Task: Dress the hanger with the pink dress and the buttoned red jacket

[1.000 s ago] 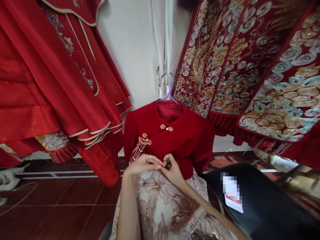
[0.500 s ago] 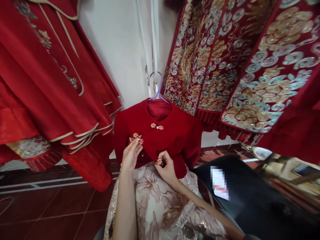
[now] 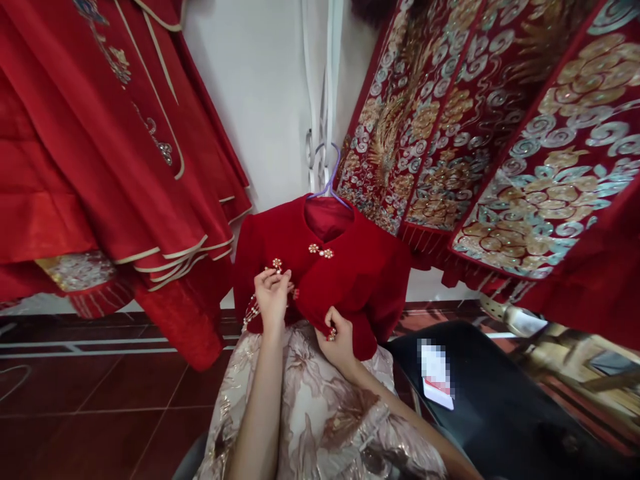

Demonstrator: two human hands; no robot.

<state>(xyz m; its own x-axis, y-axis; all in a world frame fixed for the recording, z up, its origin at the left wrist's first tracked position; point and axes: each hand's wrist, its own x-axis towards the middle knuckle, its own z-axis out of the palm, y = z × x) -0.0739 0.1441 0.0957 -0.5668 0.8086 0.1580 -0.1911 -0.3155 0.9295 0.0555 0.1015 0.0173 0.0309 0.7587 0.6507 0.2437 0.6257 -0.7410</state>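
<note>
A short red jacket (image 3: 370,273) hangs in front of me on a purple hanger (image 3: 331,190). A gold-and-pearl flower clasp (image 3: 321,251) closes it at the neck. My left hand (image 3: 273,300) is closed in a pinch at the jacket's left front, its fingertips at a beaded flower ornament (image 3: 277,265). Bead strands (image 3: 251,310) dangle beside that wrist. Lower down, my right hand (image 3: 340,337) grips the overlapping front edge of the jacket, with a beaded flower button (image 3: 332,333) at its fingers. Both palms are hidden.
Patterned floral fabric (image 3: 310,427) lies beneath my forearms. Red garments (image 3: 165,220) hang at left, and an embroidered red garment (image 3: 450,153) hangs at right. A black seat (image 3: 480,380) stands at lower right with a white card (image 3: 437,393) on it. White metal uprights (image 3: 323,87) rise behind the hanger.
The view has shifted, so the jacket appears slightly farther right. My left fingers have slid below the flower ornament, uncovering more of it. My right hand is slightly lower, still gripping the edge.
</note>
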